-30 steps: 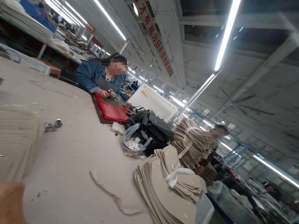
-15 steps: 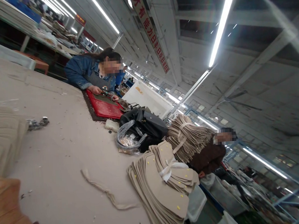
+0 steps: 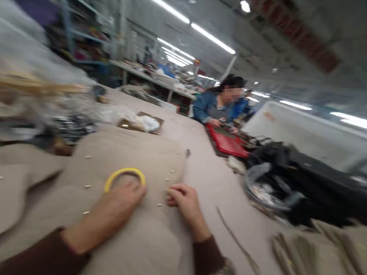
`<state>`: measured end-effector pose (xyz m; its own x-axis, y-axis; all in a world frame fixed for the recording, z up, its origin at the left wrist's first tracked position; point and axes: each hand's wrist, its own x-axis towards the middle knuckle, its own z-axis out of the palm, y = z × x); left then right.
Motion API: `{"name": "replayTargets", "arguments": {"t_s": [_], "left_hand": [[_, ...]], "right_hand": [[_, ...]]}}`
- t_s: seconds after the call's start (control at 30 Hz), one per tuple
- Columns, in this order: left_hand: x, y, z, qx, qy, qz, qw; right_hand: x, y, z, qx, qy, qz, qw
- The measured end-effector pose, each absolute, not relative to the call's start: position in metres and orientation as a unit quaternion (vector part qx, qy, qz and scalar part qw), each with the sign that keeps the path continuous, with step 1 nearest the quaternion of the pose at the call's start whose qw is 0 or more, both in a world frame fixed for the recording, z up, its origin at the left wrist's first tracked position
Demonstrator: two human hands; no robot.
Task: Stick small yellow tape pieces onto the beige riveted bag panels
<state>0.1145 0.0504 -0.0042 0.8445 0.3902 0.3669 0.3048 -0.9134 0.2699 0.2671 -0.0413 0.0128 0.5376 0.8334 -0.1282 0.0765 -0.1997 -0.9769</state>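
My left hand [image 3: 120, 204] is over a beige cut panel [image 3: 130, 149], its fingers curled at the near side of a roll of yellow tape [image 3: 123, 172]. The roll stands tilted on the panel. At the panel's right edge my right hand [image 3: 184, 202] is closed in a pinch; what sits between thumb and finger is too small and blurred to make out. Small pale-yellow marks dot the panel near both hands. More beige panels [image 3: 5, 192] with similar marks lie to the left.
A black bag [image 3: 299, 179] and bundled beige pieces [image 3: 323, 249] are on the right. A thin strip [image 3: 238, 242] lies on the table [image 3: 205, 186]. Across it, a person in denim [image 3: 203, 106] works at a red board [image 3: 228, 142]. Clear plastic [image 3: 23, 48] is heaped at the left.
The view has swung left and down and is less tilted. Both hands, the yellow tape roll and the panel under them now show; before, only part of one hand showed at the lower left.
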Motion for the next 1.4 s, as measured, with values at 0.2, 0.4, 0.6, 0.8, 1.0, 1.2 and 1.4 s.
{"name": "replayTargets", "arguments": {"t_s": [0.2,0.4,0.6,0.8,1.0,1.2,1.4], "left_hand": [[0.075,0.058,-0.001,0.97,0.21,0.115,0.039],[0.077,0.052,0.007,0.974,0.182,0.117,0.063],[0.074,0.053,0.004,0.974,0.179,0.126,0.065],[0.077,0.052,0.003,0.975,0.168,0.13,0.064],[0.074,0.052,0.007,0.977,0.165,0.121,0.055],[0.077,0.051,0.008,0.979,0.156,0.115,0.057],[0.065,0.057,0.007,0.977,0.163,0.124,0.066]], "right_hand": [[0.286,-0.042,-0.006,-0.66,-0.327,0.461,0.495],[0.272,-0.049,-0.002,-0.715,-0.379,0.438,0.392],[0.271,-0.047,-0.006,-0.736,-0.445,0.395,0.324],[0.263,-0.044,-0.004,-0.769,-0.499,0.3,0.264],[0.255,-0.042,0.0,-0.77,-0.559,0.214,0.219],[0.268,-0.058,-0.004,-0.814,-0.477,0.225,0.241],[0.27,-0.066,-0.002,-0.78,-0.509,0.254,0.258]]}}
